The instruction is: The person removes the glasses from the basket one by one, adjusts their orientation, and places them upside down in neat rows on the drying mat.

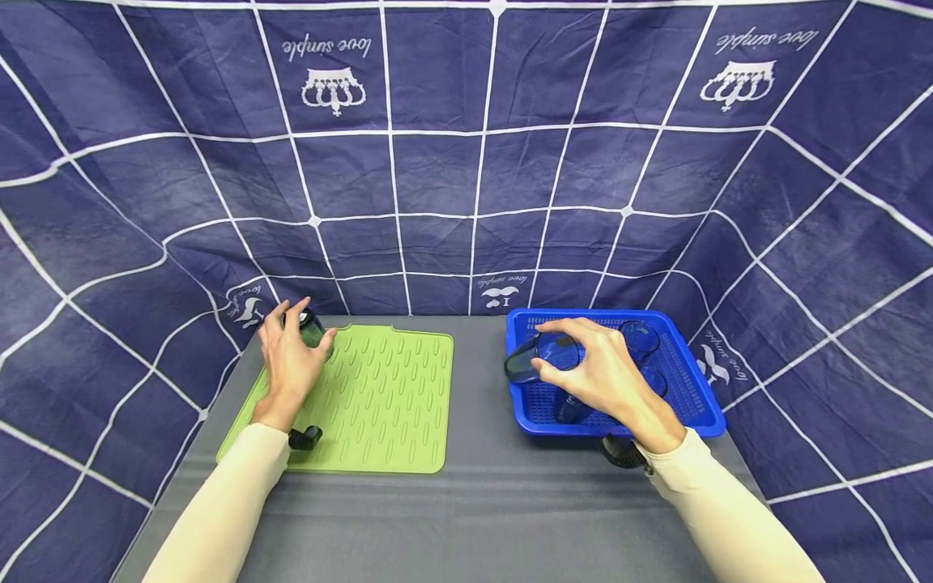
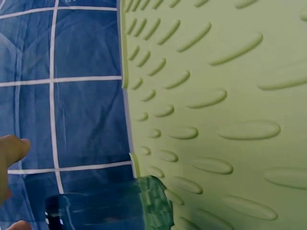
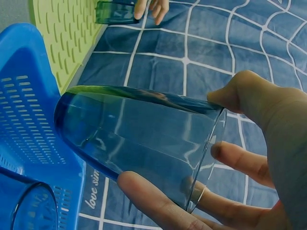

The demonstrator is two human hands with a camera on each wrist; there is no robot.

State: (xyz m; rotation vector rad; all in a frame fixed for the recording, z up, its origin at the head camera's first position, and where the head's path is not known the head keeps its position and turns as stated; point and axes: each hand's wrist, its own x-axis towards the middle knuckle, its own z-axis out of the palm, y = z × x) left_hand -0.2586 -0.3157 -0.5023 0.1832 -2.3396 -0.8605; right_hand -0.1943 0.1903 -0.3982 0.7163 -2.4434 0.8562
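My right hand (image 1: 605,368) grips a clear drinking glass (image 3: 139,129) near its rim, fingers on one side and thumb on the other. This glass lies tilted on its side in the air, over the left edge of the blue plastic basket (image 1: 705,405). On the far left corner of the green ridged mat (image 1: 394,397) a second glass (image 2: 110,206) stands upright. Around its top my left hand (image 1: 287,364) spreads its thumb and fingers; in the left wrist view the visible fingertips are apart from the rim.
More glasses (image 1: 640,338) lie inside the basket, partly hidden by my right hand and forearm. Grey cloth (image 1: 477,405) covers the table between mat and basket. A blue checked curtain (image 1: 437,178) hangs behind and at both sides.
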